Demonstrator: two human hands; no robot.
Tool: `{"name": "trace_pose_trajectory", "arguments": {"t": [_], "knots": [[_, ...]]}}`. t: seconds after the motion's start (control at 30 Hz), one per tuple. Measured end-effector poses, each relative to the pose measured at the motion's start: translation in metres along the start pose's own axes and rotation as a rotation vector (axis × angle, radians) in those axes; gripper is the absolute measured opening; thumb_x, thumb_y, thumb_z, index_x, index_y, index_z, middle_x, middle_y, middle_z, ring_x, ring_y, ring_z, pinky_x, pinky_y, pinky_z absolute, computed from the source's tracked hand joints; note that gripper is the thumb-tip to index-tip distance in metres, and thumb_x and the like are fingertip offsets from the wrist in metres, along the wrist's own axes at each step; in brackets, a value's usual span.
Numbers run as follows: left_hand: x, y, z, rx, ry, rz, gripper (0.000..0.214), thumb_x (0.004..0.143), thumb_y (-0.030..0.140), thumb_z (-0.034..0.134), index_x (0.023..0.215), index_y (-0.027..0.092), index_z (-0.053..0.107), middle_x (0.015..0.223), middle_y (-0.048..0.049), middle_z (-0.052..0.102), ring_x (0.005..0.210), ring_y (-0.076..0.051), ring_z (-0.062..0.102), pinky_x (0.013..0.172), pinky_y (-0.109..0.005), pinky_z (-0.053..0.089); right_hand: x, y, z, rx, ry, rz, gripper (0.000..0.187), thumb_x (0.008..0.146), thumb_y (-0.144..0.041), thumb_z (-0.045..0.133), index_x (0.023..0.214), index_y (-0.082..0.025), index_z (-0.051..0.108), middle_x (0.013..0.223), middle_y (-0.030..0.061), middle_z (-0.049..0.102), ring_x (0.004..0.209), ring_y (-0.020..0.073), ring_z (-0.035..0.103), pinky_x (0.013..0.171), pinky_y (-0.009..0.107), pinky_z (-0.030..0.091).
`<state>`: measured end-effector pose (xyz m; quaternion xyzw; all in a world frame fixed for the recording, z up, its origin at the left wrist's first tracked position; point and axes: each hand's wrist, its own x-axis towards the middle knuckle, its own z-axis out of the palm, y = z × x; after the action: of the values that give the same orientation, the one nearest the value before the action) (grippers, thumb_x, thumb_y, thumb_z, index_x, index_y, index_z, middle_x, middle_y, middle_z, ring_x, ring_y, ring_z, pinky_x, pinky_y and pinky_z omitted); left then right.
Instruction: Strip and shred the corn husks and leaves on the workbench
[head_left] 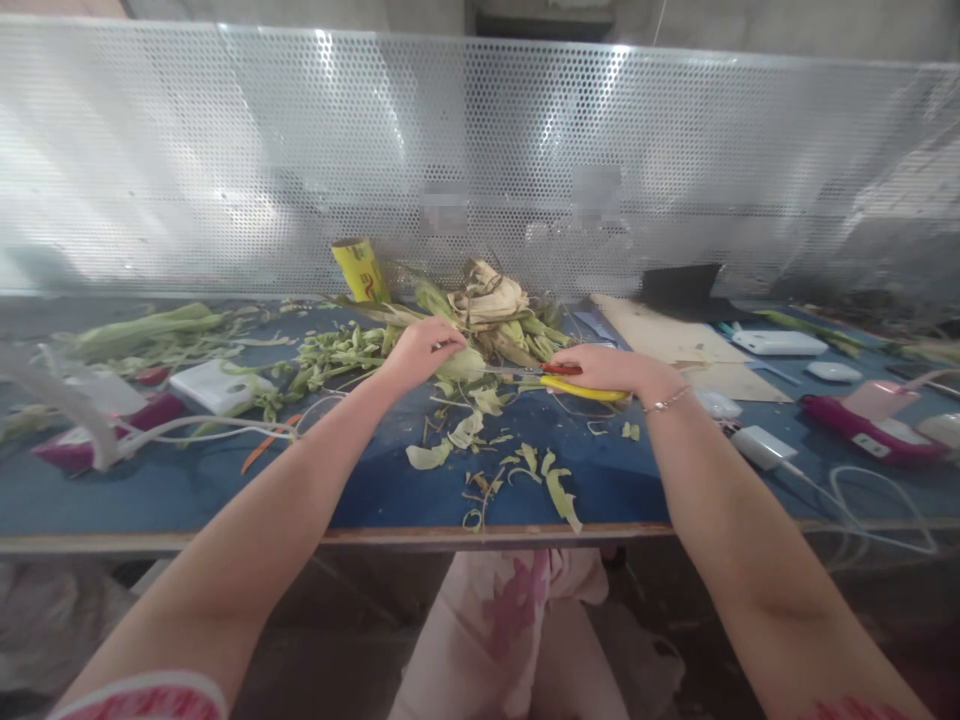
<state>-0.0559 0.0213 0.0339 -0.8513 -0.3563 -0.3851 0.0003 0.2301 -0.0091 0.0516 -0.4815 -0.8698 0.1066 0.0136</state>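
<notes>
My left hand (420, 350) is closed on a pale green leafy piece (461, 364) at the middle of the blue table (225, 490). My right hand (611, 370) grips scissors (559, 378) with red and yellow handles, and their blades point left at the green piece. Just behind lies a heap of husks and dried leaves (487, 300). Cut green scraps (525, 470) are scattered in front of both hands, near the table's front edge.
A perforated metal screen (480, 160) walls the back of the table. Long green stalks (150, 335) lie at the left with a white box (217, 385) and cables. A yellow roll (360, 268), cardboard (667, 340), white chargers (761, 447) and a pink device (870, 418) lie around.
</notes>
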Motion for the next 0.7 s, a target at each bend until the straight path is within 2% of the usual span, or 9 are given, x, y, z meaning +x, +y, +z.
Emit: {"name": "trace_pose_trajectory", "arguments": {"t": [0.47, 0.7], "knots": [[0.0007, 0.0051, -0.0027, -0.009, -0.021, -0.047, 0.016, 0.076, 0.022, 0.052, 0.075, 0.019, 0.069, 0.082, -0.0039, 0.066, 0.079, -0.015, 0.058, 0.076, -0.027, 0.046, 0.0018, 0.0057, 0.0001, 0.056, -0.016, -0.065, 0.04, 0.083, -0.054, 0.04, 0.084, -0.02, 0.062, 0.085, 0.0061, 0.062, 0.069, 0.0167, 0.052, 0.061, 0.028, 0.032], [0.0004, 0.0025, -0.0023, 0.0, -0.02, -0.048, 0.017, 0.076, 0.022, 0.052, 0.077, 0.019, 0.068, 0.081, -0.0039, 0.065, 0.079, -0.015, 0.057, 0.075, -0.027, 0.045, 0.0022, 0.0062, 0.0001, -0.008, -0.002, -0.046, 0.041, 0.082, -0.056, 0.04, 0.08, -0.019, 0.058, 0.085, 0.0066, 0.061, 0.068, 0.0166, 0.052, 0.059, 0.027, 0.031]]}}
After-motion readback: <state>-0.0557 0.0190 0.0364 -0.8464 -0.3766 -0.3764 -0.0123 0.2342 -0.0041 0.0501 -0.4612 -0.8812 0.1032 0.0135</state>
